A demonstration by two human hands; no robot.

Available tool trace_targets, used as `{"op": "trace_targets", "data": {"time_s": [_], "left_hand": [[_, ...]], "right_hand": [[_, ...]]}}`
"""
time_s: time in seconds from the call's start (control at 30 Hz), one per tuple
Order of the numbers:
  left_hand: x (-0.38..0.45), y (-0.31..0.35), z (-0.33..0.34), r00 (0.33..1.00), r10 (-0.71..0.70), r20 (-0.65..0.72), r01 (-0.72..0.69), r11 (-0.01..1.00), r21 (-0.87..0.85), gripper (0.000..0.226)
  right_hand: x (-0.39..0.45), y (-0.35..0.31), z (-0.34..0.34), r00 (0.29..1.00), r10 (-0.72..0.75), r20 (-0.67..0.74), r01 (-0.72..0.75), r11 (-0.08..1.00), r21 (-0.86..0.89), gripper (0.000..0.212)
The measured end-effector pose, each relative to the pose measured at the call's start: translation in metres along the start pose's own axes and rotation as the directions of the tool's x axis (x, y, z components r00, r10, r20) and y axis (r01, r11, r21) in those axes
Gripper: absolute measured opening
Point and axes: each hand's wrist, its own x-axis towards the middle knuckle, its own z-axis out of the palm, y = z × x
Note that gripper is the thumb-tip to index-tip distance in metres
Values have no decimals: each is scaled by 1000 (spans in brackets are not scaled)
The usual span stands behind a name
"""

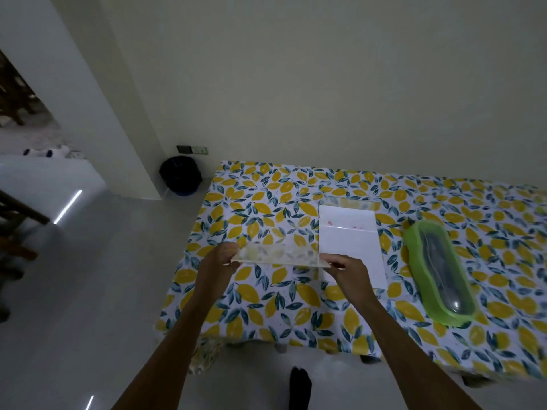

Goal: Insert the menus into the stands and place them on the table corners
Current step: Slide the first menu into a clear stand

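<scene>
I hold a clear acrylic menu stand (278,255) level above the table, near its left end. My left hand (220,258) pinches the stand's left end and my right hand (347,269) pinches its right end. The lemon pattern of the cloth shows through the stand. A white menu sheet (349,232) lies flat on the table just behind my right hand, with faint pink marks near its fold. Another clear stand (349,201) seems to lie at the sheet's far edge. The table (266,306) wears a cloth with yellow lemons and blue leaves.
A green oval tray (414,261) holding dark cutlery lies to the right of the sheet. A dark bin (180,175) stands on the floor beside the table's far left corner. A wall runs behind the table. A dark foot (300,386) shows on the pale floor below.
</scene>
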Motion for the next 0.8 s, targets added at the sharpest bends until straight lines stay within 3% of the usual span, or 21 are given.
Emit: {"op": "trace_targets", "data": {"time_s": [0.17,0.27,0.4,0.57,0.8], "left_hand": [[33,26,-8,998,-9,-65,11,999,33,25],[63,41,-9,993,-69,-91,68,998,-14,6],[105,47,-1,978,-45,-203,57,997,53,26],[144,41,12,967,-80,-243,110,988,110,22],[172,37,27,956,-100,-275,127,989,82,22]], "right_hand": [[45,-22,-9,998,-45,-48,42,996,-75,16],[83,-35,-14,995,-85,-55,77,988,-134,14],[129,-40,-14,992,-110,-68,101,987,-126,17],[168,-27,-4,993,-80,-86,77,996,-34,8],[198,-10,5,999,2,-38,-3,1000,-7,16]]}}
